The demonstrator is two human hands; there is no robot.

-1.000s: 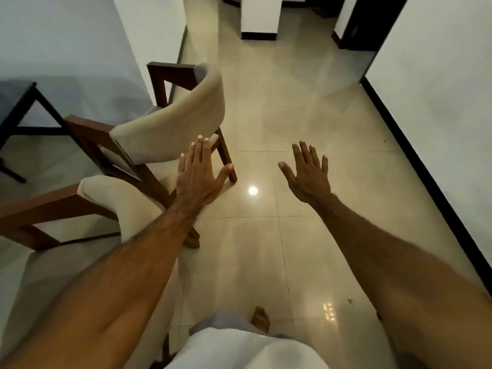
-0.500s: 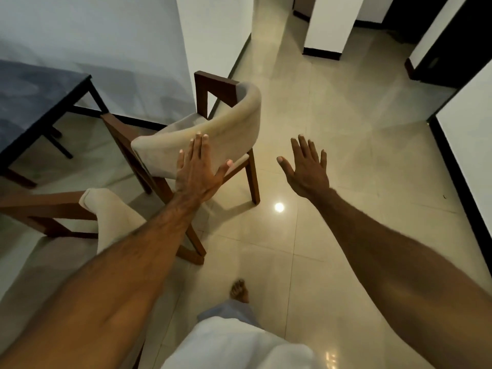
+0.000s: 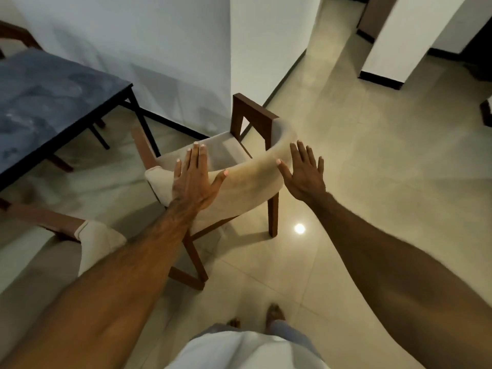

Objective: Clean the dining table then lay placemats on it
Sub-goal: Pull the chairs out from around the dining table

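Above chair (image 3: 247, 179): left hand (image 3: 193, 181), right hand (image 3: 304, 174) (fingers spread).

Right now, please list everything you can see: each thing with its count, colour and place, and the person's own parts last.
table: 1, dark blue top, black legs, left, near the wall.
chair: 1, beige padding, brown wood frame, centre, its back toward the person.
second chair: 1, beige and brown, lower left, partly behind the left arm.
floor: pale glossy tiles, with a lamp reflection.
walls: white with dark skirting, top.
left hand: open, fingers straight, over the chair back.
right hand: open, at the chair back's right end.
feet: 2, bare, bottom centre.
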